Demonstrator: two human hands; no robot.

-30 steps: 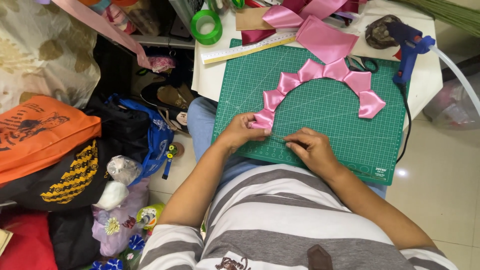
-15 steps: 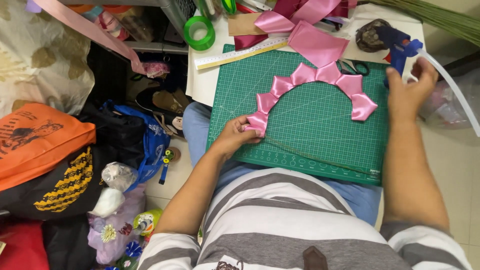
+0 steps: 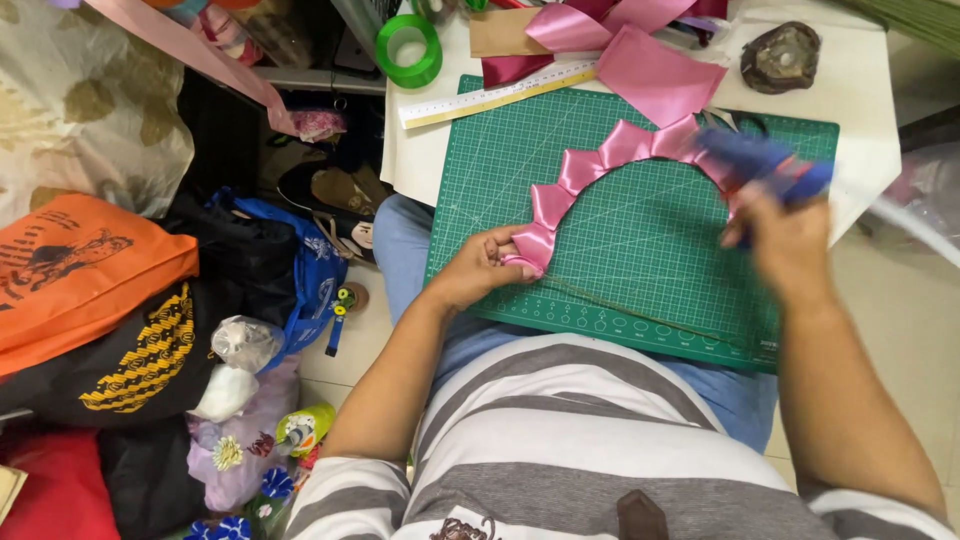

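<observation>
While left fingers (image 3: pixel 500 255) pinch the pink ribbon arc (image 3: pixel 610 160), right fingers (image 3: pixel 745 225) clasp a blue glue gun (image 3: pixel 765 165).

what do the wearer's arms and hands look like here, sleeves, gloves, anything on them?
Both arms are bare from the upper arm down. Short grey-and-white striped sleeves show at the frame bottom. The left hand and right hand have no gloves; no watch, ring or bracelet is visible, though the right hand is motion-blurred.
</observation>
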